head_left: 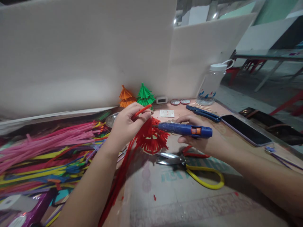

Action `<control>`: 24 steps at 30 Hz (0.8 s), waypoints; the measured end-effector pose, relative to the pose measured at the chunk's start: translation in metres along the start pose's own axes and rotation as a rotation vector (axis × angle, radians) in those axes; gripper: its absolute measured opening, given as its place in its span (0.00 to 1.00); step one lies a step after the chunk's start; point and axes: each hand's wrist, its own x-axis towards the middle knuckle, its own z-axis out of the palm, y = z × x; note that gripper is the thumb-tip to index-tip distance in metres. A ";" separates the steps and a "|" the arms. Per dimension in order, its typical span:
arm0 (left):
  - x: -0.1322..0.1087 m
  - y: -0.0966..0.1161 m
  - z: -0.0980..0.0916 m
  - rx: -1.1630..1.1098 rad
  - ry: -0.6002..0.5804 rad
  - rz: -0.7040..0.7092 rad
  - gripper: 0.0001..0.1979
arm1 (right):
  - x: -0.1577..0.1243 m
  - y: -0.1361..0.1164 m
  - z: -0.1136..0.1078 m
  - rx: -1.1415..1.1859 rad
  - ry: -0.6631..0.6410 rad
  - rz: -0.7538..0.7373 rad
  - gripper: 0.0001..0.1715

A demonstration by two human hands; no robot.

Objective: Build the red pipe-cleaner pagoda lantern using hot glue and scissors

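My left hand (126,124) is closed around a red pipe-cleaner piece (151,138) with a fringed, tree-like skirt, pinching a red stem at its top. Long red stems trail down from it toward me. My right hand (201,138) grips a blue glue gun (187,130) held level, its nozzle touching the red piece near my left fingers. Both hands hover above the table (180,195).
A heap of pink, yellow and other coloured pipe cleaners (47,151) lies at left. Yellow-handled scissors (191,167) rest under my hands. Orange (126,96) and green (145,94) finished trees stand by the white board. A water bottle (211,83), blue pliers (203,113) and a phone (246,130) sit right.
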 end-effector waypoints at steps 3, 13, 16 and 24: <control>0.000 0.000 0.000 0.009 0.000 -0.009 0.09 | -0.001 0.002 0.001 -0.010 0.015 -0.043 0.21; 0.000 -0.006 0.000 -0.037 0.009 -0.039 0.08 | 0.000 -0.003 0.002 0.057 -0.059 0.025 0.19; 0.001 -0.007 0.000 -0.041 0.012 -0.047 0.08 | -0.001 -0.004 0.002 0.066 -0.089 0.032 0.17; 0.001 -0.007 0.001 -0.050 0.021 -0.074 0.08 | -0.003 0.002 0.003 0.032 -0.126 0.019 0.18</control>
